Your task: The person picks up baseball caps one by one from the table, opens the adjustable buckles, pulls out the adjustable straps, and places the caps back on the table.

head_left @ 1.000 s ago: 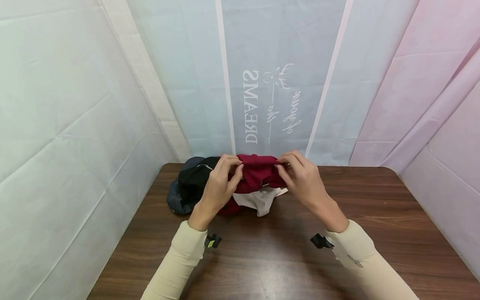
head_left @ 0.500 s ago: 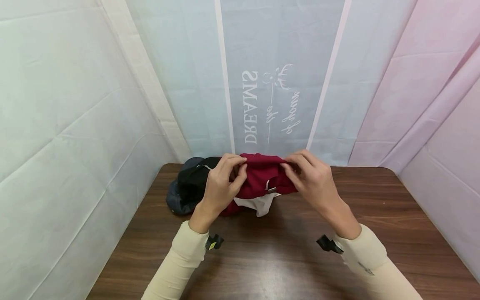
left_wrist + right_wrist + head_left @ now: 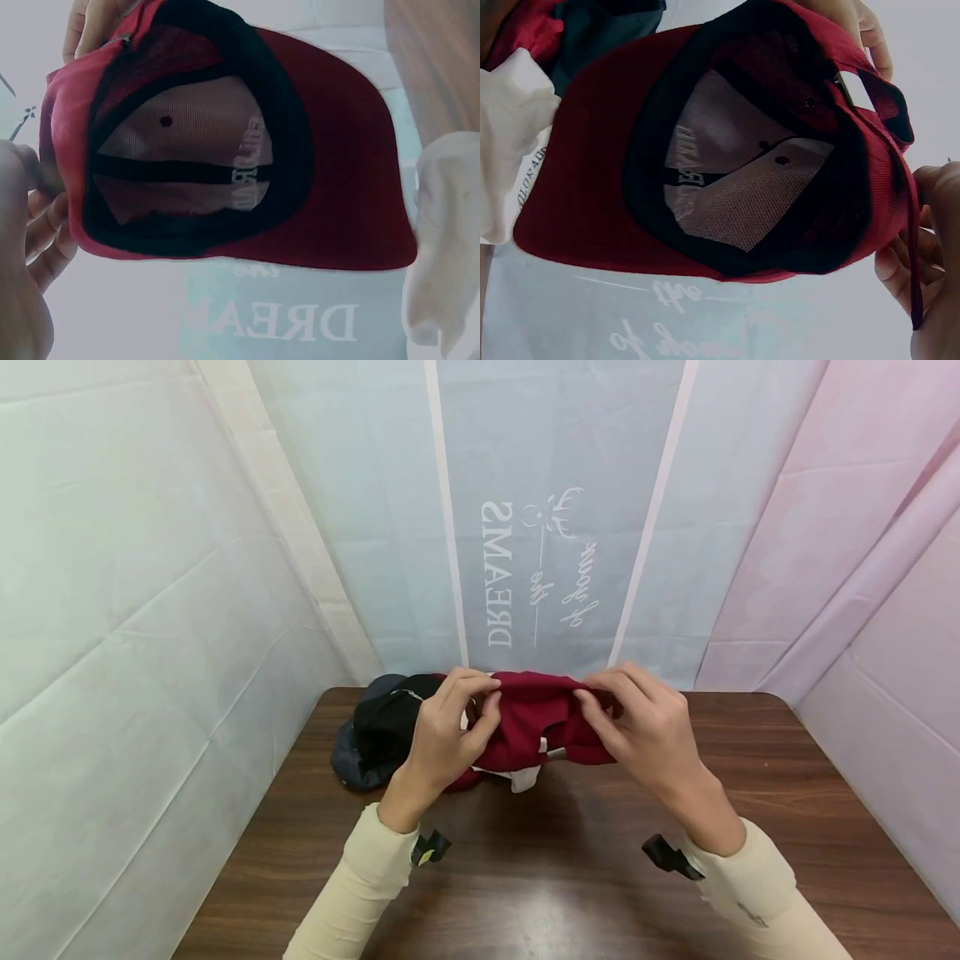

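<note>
A dark red baseball cap [image 3: 528, 718] is held up between both hands over the far part of the table. The left hand [image 3: 442, 727] pinches its edge on the left, thumb against fingertips. At the other end, the right hand [image 3: 648, 722] pinches the edge the same way. In the left wrist view, the brim [image 3: 352, 187] points away from the left hand, and the dark-banded inside of the crown faces the camera. A back strap with a metal buckle [image 3: 847, 88] shows in the right wrist view.
Behind and left of the held cap lie a black cap [image 3: 382, 718] and a dark blue cap [image 3: 349, 762]. A white cap [image 3: 525, 779] and another red piece [image 3: 463, 781] are partly hidden. The wooden table [image 3: 525, 877] meets hanging cloth [image 3: 390, 527] at its far edge.
The right hand has moved right and nearer the person, the left hand slightly right. The red cap has come right and lower in the head view, covering more of the white cap.
</note>
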Demonstrator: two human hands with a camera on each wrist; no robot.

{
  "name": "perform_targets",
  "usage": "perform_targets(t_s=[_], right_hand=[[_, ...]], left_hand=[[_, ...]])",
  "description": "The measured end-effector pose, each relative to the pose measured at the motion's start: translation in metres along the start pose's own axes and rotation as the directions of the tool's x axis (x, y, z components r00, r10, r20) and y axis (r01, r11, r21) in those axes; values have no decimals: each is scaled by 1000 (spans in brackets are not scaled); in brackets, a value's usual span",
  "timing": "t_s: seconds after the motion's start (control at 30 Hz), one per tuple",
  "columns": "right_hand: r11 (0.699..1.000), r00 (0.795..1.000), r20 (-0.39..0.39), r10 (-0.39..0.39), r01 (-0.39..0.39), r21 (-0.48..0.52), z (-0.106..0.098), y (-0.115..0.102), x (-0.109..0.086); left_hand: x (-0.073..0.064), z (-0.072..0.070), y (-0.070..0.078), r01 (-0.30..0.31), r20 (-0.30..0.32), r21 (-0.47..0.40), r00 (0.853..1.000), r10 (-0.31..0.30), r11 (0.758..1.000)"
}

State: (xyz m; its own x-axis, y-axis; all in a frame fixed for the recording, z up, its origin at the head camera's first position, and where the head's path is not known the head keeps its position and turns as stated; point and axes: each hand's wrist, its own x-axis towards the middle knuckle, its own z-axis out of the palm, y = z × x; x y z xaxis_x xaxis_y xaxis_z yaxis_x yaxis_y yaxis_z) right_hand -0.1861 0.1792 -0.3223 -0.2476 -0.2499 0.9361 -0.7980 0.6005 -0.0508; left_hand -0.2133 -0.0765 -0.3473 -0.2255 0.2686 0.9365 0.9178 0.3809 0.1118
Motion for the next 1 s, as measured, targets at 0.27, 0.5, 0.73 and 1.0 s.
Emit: perform_targets(t_s=[0.27,0.5,0.73,1.0], right_hand=[[1000,999,-35,-9,10,18,-7,-7,1],[999,1000,-26,0,1,40,-12,-12,1],[995,999,-44,30,-26,93,-15,-15,2],[992,997,39,65,-69,107,-11,-8,-11]], left_hand=[[4,-3,8,-6,16,-33,1000,7,999],[6,-4,13,11,36,-85,999,-8,996],[11,-5,18,-1,34,-141,999,6,990],[0,5,11,69,89,-151,994,-56,986]])
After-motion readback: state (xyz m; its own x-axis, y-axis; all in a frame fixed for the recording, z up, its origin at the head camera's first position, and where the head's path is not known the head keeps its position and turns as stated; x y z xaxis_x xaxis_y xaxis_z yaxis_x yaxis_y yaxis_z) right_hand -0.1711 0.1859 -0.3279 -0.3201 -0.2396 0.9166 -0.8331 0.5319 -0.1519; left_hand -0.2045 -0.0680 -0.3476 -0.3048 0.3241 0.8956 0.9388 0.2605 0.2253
